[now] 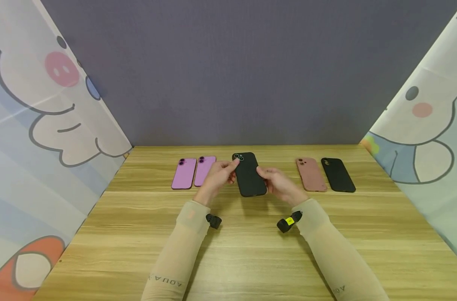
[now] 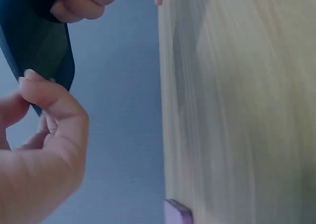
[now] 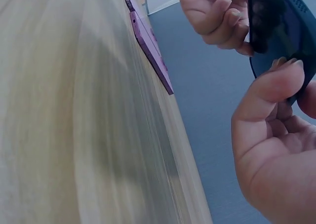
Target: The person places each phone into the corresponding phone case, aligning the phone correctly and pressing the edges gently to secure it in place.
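Observation:
A phone in a black case (image 1: 251,177) is held up over the table, its camera side facing the head view. My left hand (image 1: 218,177) pinches its left edge, with the thumb near the camera lenses (image 1: 237,157). On the opposite long edge my right hand (image 1: 281,184) grips it, thumb on the back and fingers behind. Both wrist views show the dark, glossy other face of the phone (image 3: 276,26) between the curled fingers of both hands.
Two purple phones (image 1: 184,174) lie side by side left of my hands. To the right lie a pink phone case (image 1: 311,174) and a black phone case (image 1: 338,175). A grey panel (image 1: 247,83) stands along the back of the wooden table (image 1: 247,259), with printed cloth at both sides.

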`<state>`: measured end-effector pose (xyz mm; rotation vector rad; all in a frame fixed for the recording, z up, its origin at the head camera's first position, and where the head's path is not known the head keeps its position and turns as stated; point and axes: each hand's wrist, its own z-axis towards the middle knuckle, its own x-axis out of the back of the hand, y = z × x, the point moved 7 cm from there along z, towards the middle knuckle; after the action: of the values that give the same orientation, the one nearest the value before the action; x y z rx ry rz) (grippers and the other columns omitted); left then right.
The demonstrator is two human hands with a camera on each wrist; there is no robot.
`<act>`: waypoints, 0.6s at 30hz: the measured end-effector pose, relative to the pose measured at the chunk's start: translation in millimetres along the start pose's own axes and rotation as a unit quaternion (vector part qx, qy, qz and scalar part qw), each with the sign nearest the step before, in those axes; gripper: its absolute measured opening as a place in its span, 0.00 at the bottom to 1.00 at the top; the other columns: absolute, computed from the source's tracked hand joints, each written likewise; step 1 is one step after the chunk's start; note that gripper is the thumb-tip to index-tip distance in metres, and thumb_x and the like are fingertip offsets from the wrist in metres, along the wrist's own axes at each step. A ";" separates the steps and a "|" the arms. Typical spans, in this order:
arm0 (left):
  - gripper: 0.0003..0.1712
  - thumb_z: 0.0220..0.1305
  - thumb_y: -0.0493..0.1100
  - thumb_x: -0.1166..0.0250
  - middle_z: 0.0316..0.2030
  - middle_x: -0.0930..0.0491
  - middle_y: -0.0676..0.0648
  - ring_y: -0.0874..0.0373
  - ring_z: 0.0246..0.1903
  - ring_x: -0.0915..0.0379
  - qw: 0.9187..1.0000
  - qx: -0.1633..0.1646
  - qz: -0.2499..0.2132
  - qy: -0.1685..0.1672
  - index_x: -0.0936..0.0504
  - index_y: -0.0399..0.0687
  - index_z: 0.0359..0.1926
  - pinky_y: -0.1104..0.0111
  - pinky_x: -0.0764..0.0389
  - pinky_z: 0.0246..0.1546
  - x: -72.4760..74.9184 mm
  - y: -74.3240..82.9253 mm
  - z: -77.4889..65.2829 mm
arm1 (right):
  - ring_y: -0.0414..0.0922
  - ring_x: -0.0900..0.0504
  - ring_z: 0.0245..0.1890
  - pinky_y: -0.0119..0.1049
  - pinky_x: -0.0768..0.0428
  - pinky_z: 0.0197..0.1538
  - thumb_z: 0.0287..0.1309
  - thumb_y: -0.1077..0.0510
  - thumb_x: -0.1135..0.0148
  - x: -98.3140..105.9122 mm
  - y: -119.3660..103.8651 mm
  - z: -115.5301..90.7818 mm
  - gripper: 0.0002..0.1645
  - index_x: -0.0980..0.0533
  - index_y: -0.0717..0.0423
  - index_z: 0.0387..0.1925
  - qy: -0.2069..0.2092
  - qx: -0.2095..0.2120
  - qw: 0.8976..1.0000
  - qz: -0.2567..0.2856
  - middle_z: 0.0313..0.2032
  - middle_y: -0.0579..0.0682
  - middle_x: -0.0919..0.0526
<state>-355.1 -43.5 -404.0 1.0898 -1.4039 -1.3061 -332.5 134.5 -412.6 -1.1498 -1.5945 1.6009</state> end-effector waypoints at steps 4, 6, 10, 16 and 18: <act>0.20 0.70 0.53 0.33 0.23 0.22 0.47 0.55 0.24 0.22 0.996 -0.001 0.078 0.048 0.14 0.37 0.37 0.53 0.15 0.39 1.9 6.3 -4.6 | 0.39 0.23 0.21 0.32 0.26 0.26 0.80 0.50 0.52 0.9 2.1 1.1 0.23 0.17 0.48 0.31 0.007 -0.001 1.000 -0.006 0.24 0.45 0.21; 0.20 0.68 0.52 0.31 0.25 0.19 0.45 0.50 0.26 0.18 0.990 -0.003 0.118 0.076 0.14 0.35 0.42 0.53 0.14 0.38 1.9 11.9 -8.2 | 0.39 0.22 0.22 0.32 0.25 0.27 0.80 0.50 0.52 0.5 2.4 1.2 0.22 0.16 0.49 0.33 0.011 -0.001 1.000 -0.006 0.24 0.46 0.20; 0.23 0.66 0.52 0.29 0.33 0.15 0.41 0.48 0.29 0.16 0.966 -0.018 0.226 0.120 0.15 0.34 0.48 0.59 0.15 0.32 -2.0 26.9 -15.9 | 0.40 0.18 0.25 0.32 0.20 0.29 0.80 0.50 0.53 -1.5 1.6 0.6 0.21 0.16 0.51 0.37 0.016 0.001 1.000 -0.001 0.27 0.47 0.18; 0.26 0.66 0.52 0.29 0.40 0.17 0.37 0.48 0.34 0.21 0.931 -0.024 0.337 0.140 0.19 0.31 0.48 0.60 0.20 0.33 -12.0 42.5 -22.5 | 0.41 0.17 0.26 0.32 0.20 0.30 0.80 0.49 0.52 -2.9 1.7 2.1 0.19 0.18 0.55 0.41 0.021 -0.003 1.000 -0.001 0.30 0.48 0.17; 0.26 0.65 0.52 0.29 0.40 0.18 0.36 0.46 0.35 0.22 0.928 -0.018 0.346 0.137 0.20 0.30 0.47 0.58 0.20 0.34 -14.2 44.4 -23.4 | 0.40 0.18 0.26 0.32 0.20 0.30 0.79 0.49 0.51 -3.1 2.3 2.8 0.19 0.19 0.55 0.41 0.021 -0.005 1.000 -0.001 0.30 0.48 0.17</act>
<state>-330.4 -32.0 -359.5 0.6209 -1.3623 -0.6363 -333.2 130.2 -414.6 -1.1783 -1.5784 1.5594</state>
